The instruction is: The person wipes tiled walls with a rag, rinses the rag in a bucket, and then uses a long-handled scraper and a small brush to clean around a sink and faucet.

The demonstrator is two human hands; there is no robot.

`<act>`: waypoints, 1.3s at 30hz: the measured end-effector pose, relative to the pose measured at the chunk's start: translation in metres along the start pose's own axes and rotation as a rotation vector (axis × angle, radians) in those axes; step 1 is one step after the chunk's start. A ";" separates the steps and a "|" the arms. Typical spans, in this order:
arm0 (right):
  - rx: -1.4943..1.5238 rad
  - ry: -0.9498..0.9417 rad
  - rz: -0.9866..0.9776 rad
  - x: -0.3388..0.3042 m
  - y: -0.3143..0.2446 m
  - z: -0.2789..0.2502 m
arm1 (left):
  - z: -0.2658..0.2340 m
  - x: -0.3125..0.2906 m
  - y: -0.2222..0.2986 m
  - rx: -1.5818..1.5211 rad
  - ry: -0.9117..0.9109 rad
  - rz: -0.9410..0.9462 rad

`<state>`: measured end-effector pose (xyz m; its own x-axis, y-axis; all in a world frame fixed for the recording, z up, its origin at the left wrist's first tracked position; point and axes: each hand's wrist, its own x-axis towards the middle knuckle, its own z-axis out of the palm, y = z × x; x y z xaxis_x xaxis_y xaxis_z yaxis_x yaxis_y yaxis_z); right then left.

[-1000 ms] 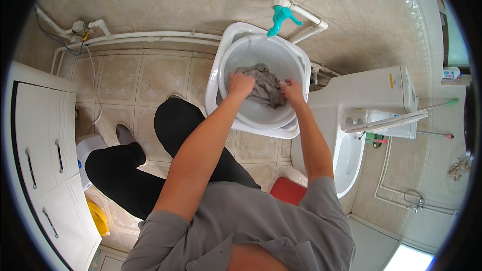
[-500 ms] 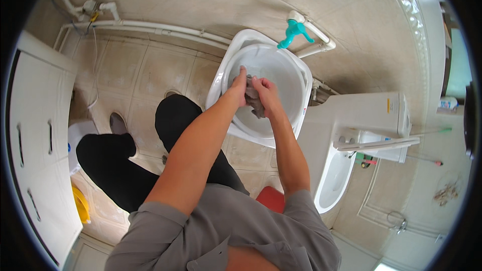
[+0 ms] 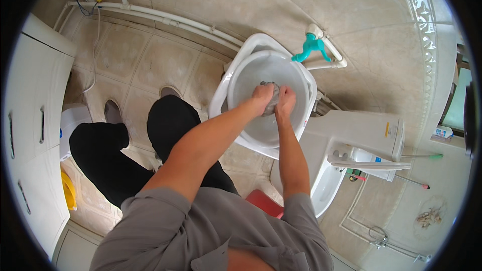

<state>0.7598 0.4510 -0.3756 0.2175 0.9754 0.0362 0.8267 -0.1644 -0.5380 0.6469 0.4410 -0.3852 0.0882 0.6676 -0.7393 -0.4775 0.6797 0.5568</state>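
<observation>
Both my hands are closed on a bunched grey cloth (image 3: 271, 104) above a round white basin (image 3: 236, 73). My left hand (image 3: 262, 96) grips the cloth's left side, with its fingers curled over. On the other side, my right hand (image 3: 286, 101) has its fingers wrapped around the cloth. The basin sits in a white sink (image 3: 218, 101), and greyish-white water (image 3: 253, 78) shows in it. Parts of the cloth are hidden inside my fists.
A teal tap (image 3: 310, 47) juts from the tiled wall beyond the sink. To the right stands a white toilet (image 3: 346, 125). White cabinets (image 3: 40, 100) line the left, and a red stool (image 3: 263, 203) and a yellow basin (image 3: 68, 190) are on the floor.
The cloth hung loosely between my hands before and is now gathered into a tight bundle. My left hand has turned over onto it, its fingers curled. The whole view has shifted slightly.
</observation>
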 end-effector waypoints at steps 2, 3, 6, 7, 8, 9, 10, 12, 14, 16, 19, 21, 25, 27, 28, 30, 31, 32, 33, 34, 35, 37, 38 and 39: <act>-0.139 -0.065 0.038 0.010 0.006 0.005 | -0.004 0.001 0.006 0.044 0.056 0.101; -0.246 -0.068 0.063 0.008 0.009 0.008 | -0.008 0.000 0.002 0.085 0.111 0.184; -0.446 -0.049 0.130 -0.011 0.018 0.017 | -0.008 -0.017 0.010 0.172 0.214 0.083; -0.520 -0.036 0.158 -0.023 0.012 0.026 | -0.009 -0.017 0.010 0.246 0.296 0.033; -0.537 0.000 0.124 -0.025 0.023 0.042 | -0.011 -0.009 0.008 0.180 0.213 0.041; -0.541 0.017 0.127 -0.021 0.037 0.047 | -0.008 -0.007 0.005 0.180 0.198 0.049; -0.098 -0.163 0.141 -0.020 0.042 0.049 | -0.007 -0.005 0.002 0.039 0.125 -0.012; 0.357 -0.362 0.121 -0.022 0.022 0.051 | -0.019 0.008 0.001 -0.213 0.055 -0.095; 0.709 -0.510 0.380 -0.042 -0.030 0.020 | -0.039 0.006 0.005 -0.241 -0.024 -0.214; 0.591 -0.522 0.281 -0.053 -0.047 -0.016 | -0.042 -0.003 0.012 -0.425 -0.189 -0.379; 0.434 -0.545 0.037 -0.071 -0.088 -0.041 | -0.052 0.025 -0.001 -0.367 -0.483 -0.299; 0.386 -0.543 0.074 -0.075 -0.092 -0.051 | -0.047 0.027 -0.012 -0.441 -0.645 -0.287; 0.365 -0.257 -0.035 -0.067 -0.085 -0.037 | -0.021 0.029 -0.017 -0.509 -0.416 -0.235; 0.240 -0.165 -0.144 -0.060 -0.080 -0.024 | -0.018 0.036 -0.013 -0.172 -0.365 -0.132; 0.110 -0.067 -0.236 -0.058 -0.070 -0.019 | -0.017 0.035 -0.012 -0.057 -0.348 -0.104; 0.036 -0.016 -0.170 -0.043 -0.052 -0.012 | -0.019 0.029 -0.009 -0.229 -0.241 -0.135; -0.039 0.035 -0.091 -0.035 -0.036 -0.010 | -0.013 0.016 -0.007 -0.212 -0.251 -0.146; -0.039 0.047 -0.072 -0.027 -0.020 -0.013 | -0.005 0.002 -0.008 -0.150 -0.177 -0.080; -0.222 -0.014 0.001 -0.017 -0.009 -0.014 | -0.004 -0.008 -0.003 -0.092 -0.093 0.002; -0.398 -0.097 0.048 -0.014 -0.010 -0.008 | -0.012 0.002 -0.004 -0.096 -0.065 0.016; -0.380 -0.113 0.028 -0.013 -0.011 0.001 | -0.020 0.013 -0.002 -0.005 0.066 0.045; -0.439 -0.049 0.044 -0.006 0.016 0.008 | -0.018 0.010 -0.002 0.093 0.165 0.051; -0.452 -0.040 0.070 -0.008 0.039 0.014 | -0.009 -0.002 -0.002 0.169 0.236 0.031; -0.495 -0.019 0.121 -0.018 0.060 0.026 | -0.002 -0.014 -0.007 0.245 0.315 0.008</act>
<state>0.7923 0.4275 -0.4302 0.3213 0.9468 -0.0195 0.9439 -0.3218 -0.0739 0.6472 0.4258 -0.3797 -0.2056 0.5734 -0.7931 -0.2510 0.7524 0.6090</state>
